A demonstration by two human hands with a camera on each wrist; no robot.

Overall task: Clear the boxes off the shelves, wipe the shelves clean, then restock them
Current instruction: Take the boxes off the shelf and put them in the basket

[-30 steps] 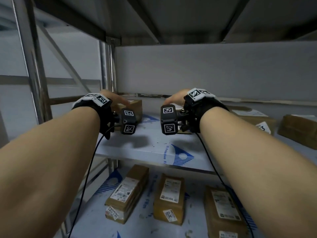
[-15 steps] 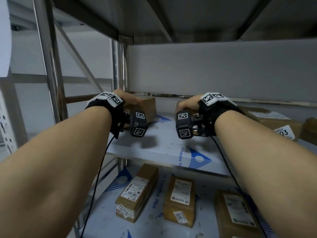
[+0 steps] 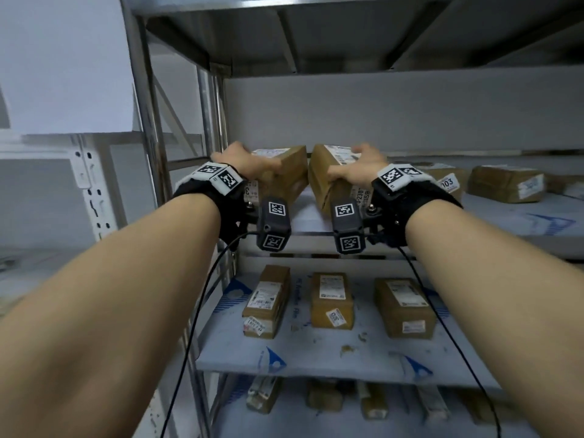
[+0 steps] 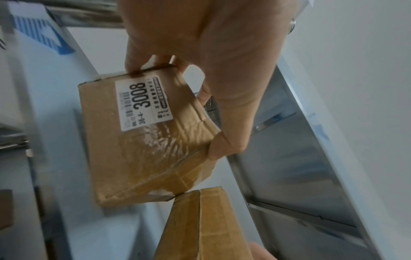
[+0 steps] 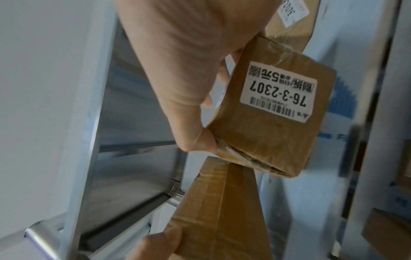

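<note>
The left hand (image 3: 249,167) grips a small brown cardboard box (image 3: 279,175), fingers over its top and thumb against the near end. In the left wrist view the same box (image 4: 146,137) is a squat rectangular carton sealed with glossy, wrinkled clear tape, and it carries a white paper label printed "3008" above a barcode. The right hand (image 3: 357,170) grips a second cardboard box (image 3: 328,178) in the mirrored way. In the right wrist view this second box (image 5: 273,116) has crumpled taped edges and a white label reading "76-3-2307".

Both boxes are tilted, near ends dropped, at the front left of the upper shelf (image 3: 505,216), a flat board wrapped in pale film with blue printing. Their inner top corners stand just beside each other; in the wrist views the corners look as if they touch, though I cannot tell for certain.

Further right on the upper shelf lie more taped cardboard parcels (image 3: 505,183), one marked "103". On the shelf below (image 3: 316,352), three oblong cartons (image 3: 331,300) lie side by side with their white labels upward, and small brown specks dot the film in front of them. A lower level holds more boxes, blurred. The rack's uprights (image 3: 142,121) are smooth brushed metal, and a grey wall stands behind.

Each wrist wears a black strap with square black-and-white markers and a dark camera block trailing a thin black cable.
</note>
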